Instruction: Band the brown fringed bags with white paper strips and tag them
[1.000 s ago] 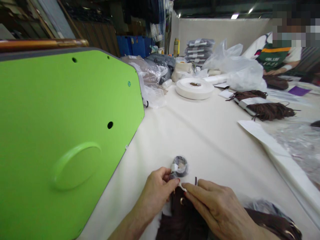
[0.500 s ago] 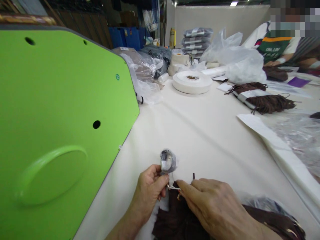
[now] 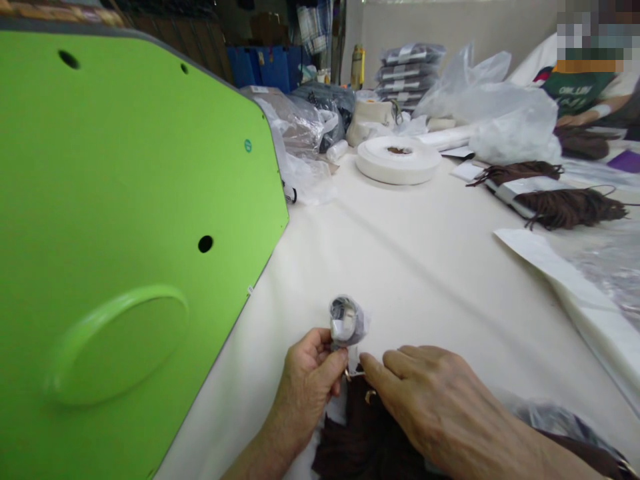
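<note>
A small rolled piece of clear plastic, grey and white inside, stands up from the fingers of my left hand, which pinch its lower end between thumb and index finger. A thin white cord runs from there to the index fingertip of my right hand. That hand is closed, with its thumb hidden. Dark brown fringed fabric lies beneath both hands. On it, a small gold-coloured metal piece shows beside my right fingers.
A large bright green panel stands along the left side. Farther back on the white table lie a white tape roll, a brown fringed bundle and clear plastic bags. A person is at the far right.
The whole view has shifted, so things appear slightly farther right. My left hand keeps its pinch on the rolled plastic. My right fingertips remain at the cord, with little visible movement.
</note>
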Available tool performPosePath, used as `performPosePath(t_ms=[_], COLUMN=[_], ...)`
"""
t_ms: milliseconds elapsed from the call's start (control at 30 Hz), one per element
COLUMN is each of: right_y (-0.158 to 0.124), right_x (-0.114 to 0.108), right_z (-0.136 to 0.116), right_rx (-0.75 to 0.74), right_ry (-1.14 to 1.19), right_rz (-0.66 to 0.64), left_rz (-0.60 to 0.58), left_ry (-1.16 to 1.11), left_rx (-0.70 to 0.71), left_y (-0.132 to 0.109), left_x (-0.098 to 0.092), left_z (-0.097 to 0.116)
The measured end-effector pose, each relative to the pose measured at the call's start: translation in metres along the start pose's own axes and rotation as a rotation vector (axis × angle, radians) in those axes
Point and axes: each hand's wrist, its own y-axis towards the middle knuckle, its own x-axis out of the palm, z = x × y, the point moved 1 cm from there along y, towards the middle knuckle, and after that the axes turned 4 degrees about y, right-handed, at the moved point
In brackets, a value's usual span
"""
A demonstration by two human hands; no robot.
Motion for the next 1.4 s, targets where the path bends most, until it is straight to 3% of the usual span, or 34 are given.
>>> performPosePath(t_ms=[267,433,667,800,967,1167,1400], right_y=[0.007,0.009,0.012,0.016,0.016,0.014,0.013], right_x=[0.008,0.012,0.013,0.012,0.013,0.018,0.019], right_z=[-0.002,-0.002,0.0,-0.002,-0.002,0.0,0.0], right_rx=[-0.079,-0.061,0.087,0.134,0.151,0.173,0.178], right_ry=[-0.005,0.024,0.113,0.119,0.121,0.142,0.184], right_rz=[-0.015,-0.088,-0.182,-0.224,-0.24,-0.25,-0.264], left_rz=[-0.023,-0.15,0.088,0.075,0.076,0.097,0.178], left_ry=[-0.026,0.121,0.688,0.809,0.911,0.909,0.73], left_rx=[-0.006,-0.005,0.304,0.317,0.432,0.619,0.645], left_y=[0.004,0.0,-0.02,-0.021,-0.018,-0.017,-0.018], left_x=[-0.001,-0.009,-0.013,-0.007,-0.006,-0.007,-0.014], left_z=[-0.001,0.0,-0.009,-0.015,-0.023,-0.031,-0.028])
